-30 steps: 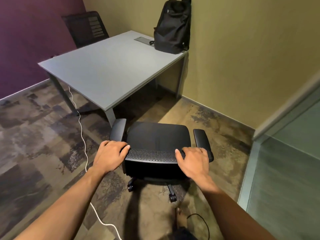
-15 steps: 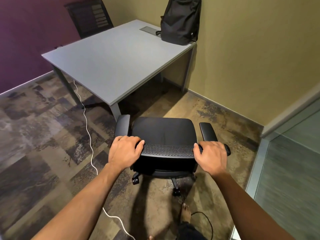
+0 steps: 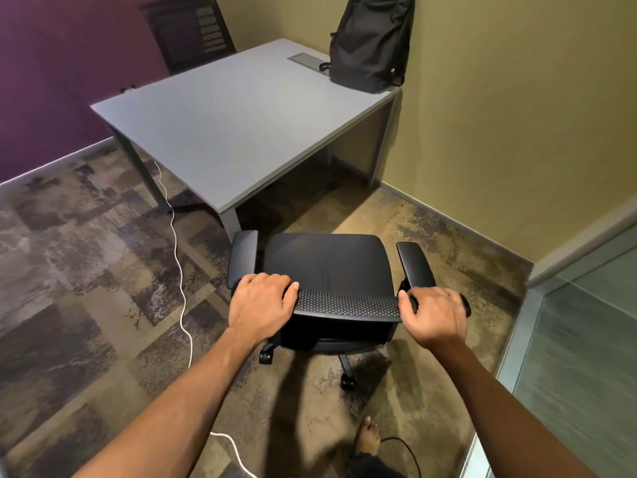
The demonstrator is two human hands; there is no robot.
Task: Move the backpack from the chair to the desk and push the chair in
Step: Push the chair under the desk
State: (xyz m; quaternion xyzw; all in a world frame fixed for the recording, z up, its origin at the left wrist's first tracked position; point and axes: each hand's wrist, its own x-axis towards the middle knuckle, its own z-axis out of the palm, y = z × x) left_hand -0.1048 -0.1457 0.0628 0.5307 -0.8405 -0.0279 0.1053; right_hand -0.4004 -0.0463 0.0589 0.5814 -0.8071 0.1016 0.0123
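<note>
A black backpack (image 3: 370, 43) stands upright on the far right corner of the grey desk (image 3: 238, 125), leaning against the yellow wall. The black office chair (image 3: 327, 267) stands on the carpet just in front of the desk's near corner, its seat empty. My left hand (image 3: 260, 305) grips the left end of the chair's mesh backrest top. My right hand (image 3: 431, 313) grips its right end. The seat's front edge lies close to the desk leg.
A second black chair (image 3: 189, 29) stands behind the desk at the purple wall. A white cable (image 3: 179, 270) runs across the carpet left of the chair. A glass partition (image 3: 586, 339) is on the right. A bare foot (image 3: 368, 436) shows below.
Both hands have rolled the chair forward, closer to the desk's near corner. My view has moved in with it, and the grip on the backrest has tightened.
</note>
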